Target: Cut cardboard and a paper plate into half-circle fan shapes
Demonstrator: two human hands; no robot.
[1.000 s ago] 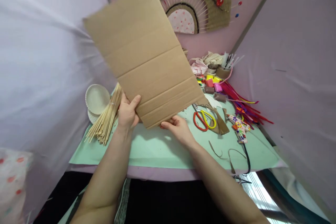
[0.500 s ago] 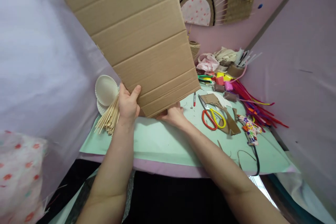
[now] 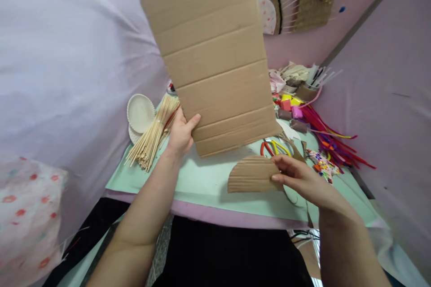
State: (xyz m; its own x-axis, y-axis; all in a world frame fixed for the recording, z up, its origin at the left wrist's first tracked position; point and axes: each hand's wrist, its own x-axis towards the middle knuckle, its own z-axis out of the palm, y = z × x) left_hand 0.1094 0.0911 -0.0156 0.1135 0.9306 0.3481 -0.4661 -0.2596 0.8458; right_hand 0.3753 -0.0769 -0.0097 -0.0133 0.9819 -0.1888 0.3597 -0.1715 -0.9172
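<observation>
A large, creased sheet of cardboard (image 3: pixel 218 67) stands raised and slightly tilted over the table. My left hand (image 3: pixel 183 132) grips its lower left edge, thumb on the near face and the other fingers behind. Lower down, my right hand (image 3: pixel 294 175) pinches the right end of a small half-round cardboard piece (image 3: pixel 251 175), flat edge towards me, just above the green tabletop. Beyond my right fingers lie scissors (image 3: pixel 279 147) with red and yellow handles, partly covered by the sheet. A bundle of thin wooden sticks (image 3: pixel 151 136) lies left of my left hand.
White oval dishes (image 3: pixel 140 113) stand at the back left. Pipe cleaners (image 3: pixel 333 143), clay packets (image 3: pixel 291 105) and a flower-patterned glue gun (image 3: pixel 325 166) crowd the right side. A fan-like decoration (image 3: pixel 313 4) hangs on the back wall. Spotted cloth (image 3: pixel 30 215) hangs at left.
My right hand has come out from under the sheet and moved right, now with the half-round piece. My left hand has shifted the big sheet to the right and turned it more upright.
</observation>
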